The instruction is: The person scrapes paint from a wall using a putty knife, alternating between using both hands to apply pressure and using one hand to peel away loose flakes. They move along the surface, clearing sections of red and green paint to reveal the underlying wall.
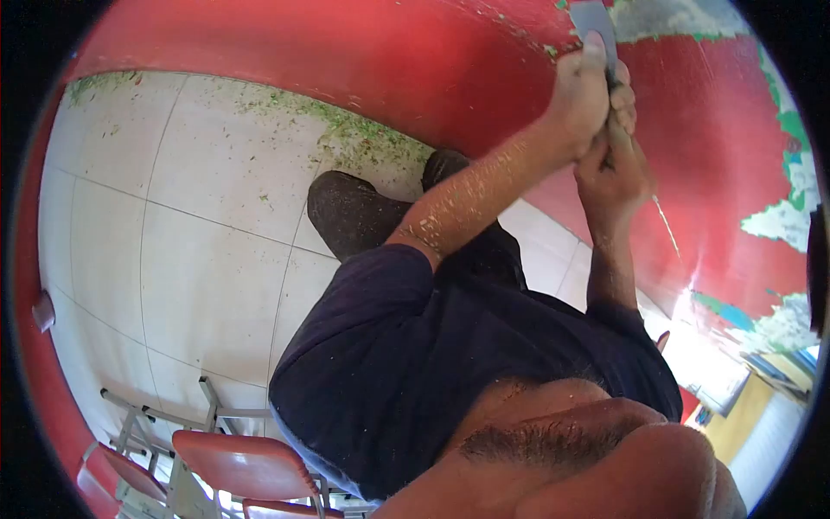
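A paint scraper (593,19) with a flat metal blade reaches up to the red wall, at the edge of a peeled patch. My left hand (588,93) is closed around it, the thumb pressed along the base of the blade. Just below, my right hand (614,169) is wrapped around the lower handle, touching the left. Both hands hide most of the handle. Paint flakes stick to my left forearm (475,195).
The red wall (484,69) has a grey bare patch (679,17) and green-edged peeling at right. Green paint chips (354,138) litter the tiled floor (216,216) by my shoes (350,208). Red chairs (246,467) stand behind at lower left; books (782,368) lie at right.
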Motion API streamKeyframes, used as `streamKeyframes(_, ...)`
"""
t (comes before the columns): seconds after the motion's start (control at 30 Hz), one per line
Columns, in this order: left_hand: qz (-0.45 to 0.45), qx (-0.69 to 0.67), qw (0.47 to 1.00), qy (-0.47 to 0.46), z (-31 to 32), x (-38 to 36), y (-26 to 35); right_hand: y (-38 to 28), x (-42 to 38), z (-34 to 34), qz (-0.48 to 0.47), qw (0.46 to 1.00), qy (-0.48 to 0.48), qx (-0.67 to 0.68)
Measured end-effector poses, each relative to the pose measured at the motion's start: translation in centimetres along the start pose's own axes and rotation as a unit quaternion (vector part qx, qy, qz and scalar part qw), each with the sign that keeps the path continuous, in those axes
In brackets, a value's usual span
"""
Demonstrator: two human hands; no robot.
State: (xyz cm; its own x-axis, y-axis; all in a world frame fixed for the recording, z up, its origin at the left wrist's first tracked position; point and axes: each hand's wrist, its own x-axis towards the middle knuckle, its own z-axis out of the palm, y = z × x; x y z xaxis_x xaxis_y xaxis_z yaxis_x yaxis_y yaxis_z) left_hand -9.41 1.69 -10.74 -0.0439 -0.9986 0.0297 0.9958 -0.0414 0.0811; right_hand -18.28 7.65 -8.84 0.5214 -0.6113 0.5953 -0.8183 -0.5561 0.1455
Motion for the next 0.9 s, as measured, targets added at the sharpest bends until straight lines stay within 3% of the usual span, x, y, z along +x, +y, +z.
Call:
streamKeyframes(0.17,-0.015,0.068,0.998,-0.005,-1.1,-0.9,-1.3,0.8,-1.6,0.9,-0.044,0.993,0.093,0.063)
streamKeyframes(0.27,-0.004,0.043,0.999,-0.001,-1.6,0.0,-1.2,2.0,-1.5,2.3,-0.024,0.998,0.048,0.018)
streamKeyframes(0.47,-0.024,0.046,0.998,-0.036,-1.7,-1.1,-1.7,1.0,-1.7,2.0,-0.027,0.992,0.096,0.076)
streamKeyframes(0.6,0.008,0.021,1.000,-0.010,-2.0,-0.3,0.8,0.6,-0.2,2.7,-0.048,0.996,0.057,0.046)
streamKeyframes(0.7,-0.062,0.029,0.998,0.012,-1.8,-1.2,-1.8,0.3,-1.5,0.5,-0.016,0.998,0.030,0.052)
streamKeyframes(0.73,-0.074,0.011,0.997,-0.021,-1.4,-1.9,-2.1,0.8,-1.8,0.5,-0.009,0.998,0.037,0.051)
streamKeyframes(0.9,-0.059,-0.025,0.998,-0.019,-1.7,-1.6,-2.0,0.9,-1.9,0.1,-0.014,0.999,0.016,0.023)
